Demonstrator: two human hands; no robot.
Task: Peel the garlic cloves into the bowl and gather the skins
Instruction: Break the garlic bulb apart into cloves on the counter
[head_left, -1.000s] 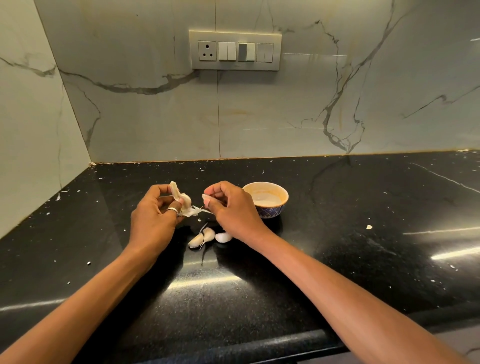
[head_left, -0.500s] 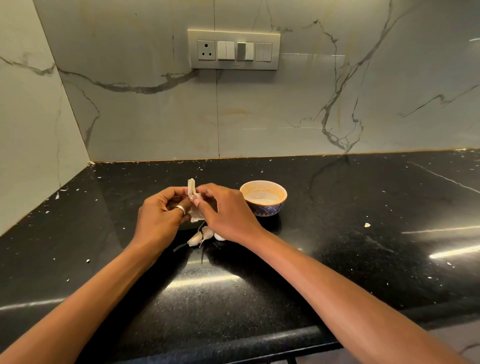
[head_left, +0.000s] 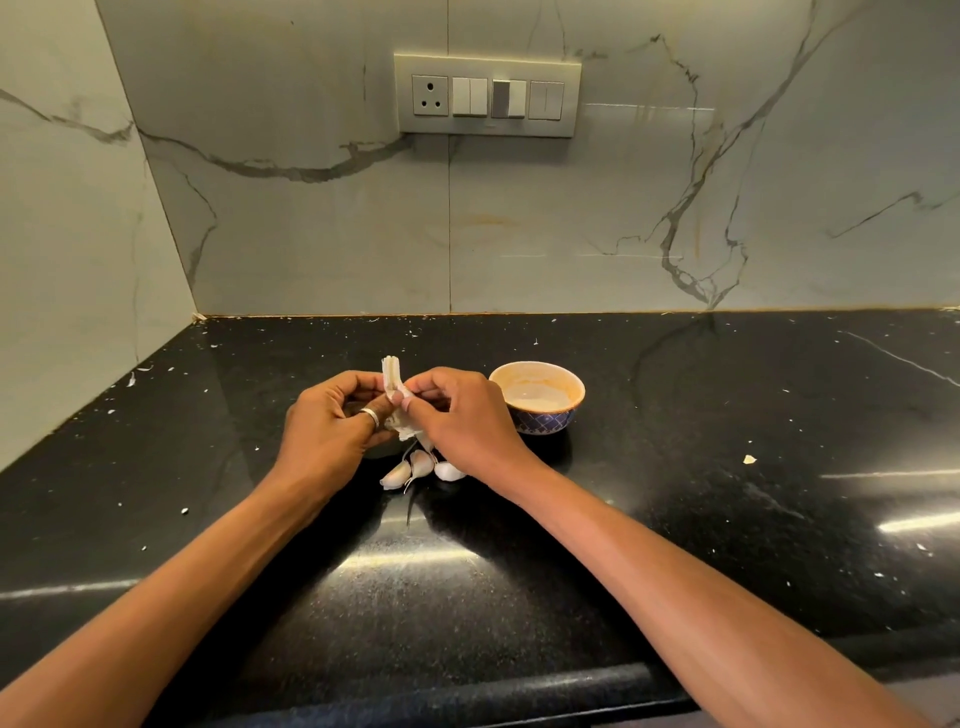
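Left hand (head_left: 332, 421) & right hand (head_left: 462, 421) both pinch one garlic clove (head_left: 390, 371), long axis upright btwn them; bowl (head_left: 540, 420) sits just to the right (nearer right hand).

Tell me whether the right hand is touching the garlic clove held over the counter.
Touching. The head view shows the right hand pinching the garlic clove, which the left hand also grips.

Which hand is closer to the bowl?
The right. The right hand is just left of the bowl, close beside it. The left hand is farther left, on the other side of the garlic both hands pinch.
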